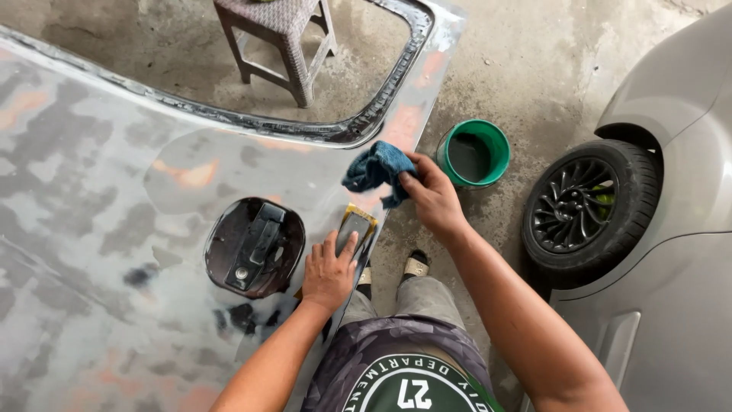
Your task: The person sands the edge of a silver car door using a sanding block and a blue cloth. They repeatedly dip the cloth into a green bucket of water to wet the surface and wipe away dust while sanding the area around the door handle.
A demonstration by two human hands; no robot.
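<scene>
Sanded car door panel (114, 191), left hand (329, 273) on upright-pointing sanding block (355, 226).

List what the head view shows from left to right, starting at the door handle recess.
Door handle recess → left hand on sanding block → blue cloth → right hand → green bucket → car wheel.

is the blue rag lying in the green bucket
No, the blue rag is gripped in the right hand above the car door panel, beside the green bucket.
</scene>
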